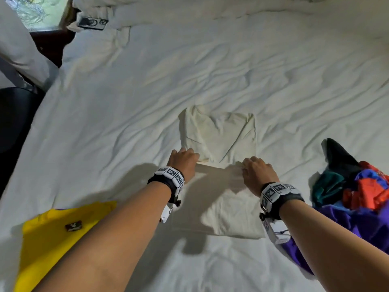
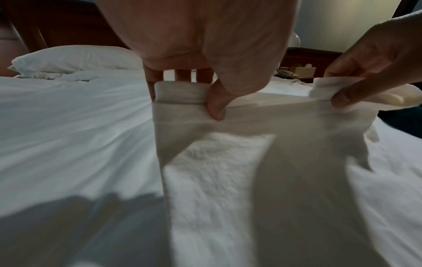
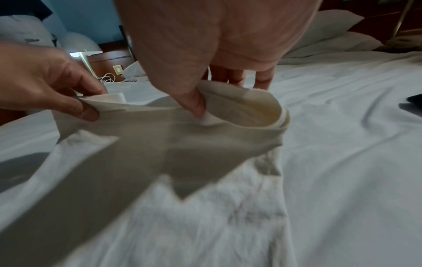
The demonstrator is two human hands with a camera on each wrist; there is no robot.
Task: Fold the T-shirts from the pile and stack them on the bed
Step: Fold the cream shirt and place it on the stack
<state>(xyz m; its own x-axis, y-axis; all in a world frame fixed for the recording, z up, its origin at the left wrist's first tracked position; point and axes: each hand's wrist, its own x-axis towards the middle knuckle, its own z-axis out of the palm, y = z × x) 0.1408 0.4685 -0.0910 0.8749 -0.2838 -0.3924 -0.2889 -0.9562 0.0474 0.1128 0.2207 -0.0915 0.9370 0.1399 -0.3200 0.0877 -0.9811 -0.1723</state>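
A cream T-shirt [image 1: 219, 133] lies narrow and partly folded in the middle of the bed [image 1: 126, 102]. My left hand [image 1: 184, 160] pinches a fold of the cream T-shirt [image 2: 182, 94] between thumb and fingers at its left edge. My right hand [image 1: 255, 167] pinches the same fold of the cream T-shirt [image 3: 239, 112] at the right edge, lifted a little off the bed. At the right lies a pile of T-shirts [image 1: 357, 186], purple, red, blue, teal and black. A yellow T-shirt [image 1: 54, 234] lies at the lower left.
A phone [image 1: 92, 23] lies near the bed's far left corner beside rumpled bedding. A white pillow [image 2: 73, 61] sits at the head of the bed. A dark chair [image 1: 14, 119] stands off the bed's left edge.
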